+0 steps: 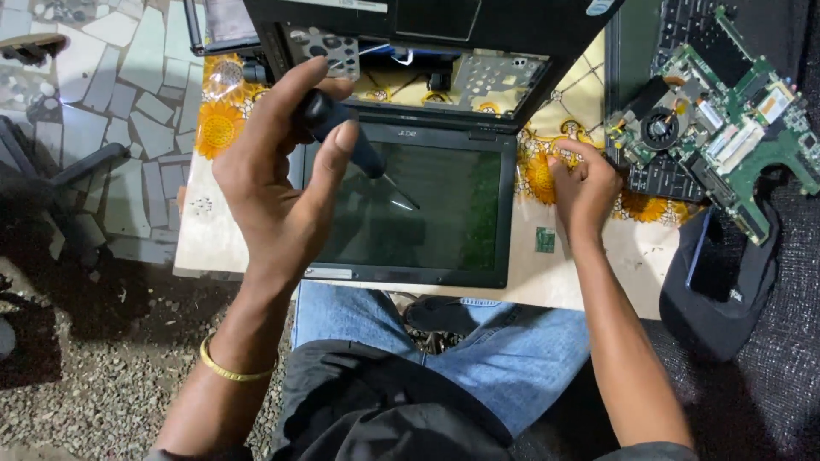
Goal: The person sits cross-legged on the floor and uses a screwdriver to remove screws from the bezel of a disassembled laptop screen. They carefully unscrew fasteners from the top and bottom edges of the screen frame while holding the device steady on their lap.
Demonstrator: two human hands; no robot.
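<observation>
— While the black laptop screen panel point(410, 209) lies flat on the sunflower-patterned cloth worktop point(218, 128), what is each hand doing?

— The left hand point(273, 183) hovers above the panel's left edge, its grip pinching a dark-handled screwdriver point(342, 137) between thumb and fingers, the thin metal tip slanting down over the glass. The right hand point(585, 188) rests on the cloth just beside the panel's right edge, its fingertips pressed together on something too small to tell.

— And around them?

— Behind the panel, the opened black laptop base point(427, 51) shows bare metal brackets. A green circuit board with a round fan point(717, 119) sits on a black keyboard at the far right. A small green chip point(545, 240) lies on the cloth near the right wrist, and a gold bangle point(226, 369) circles the left wrist.
</observation>
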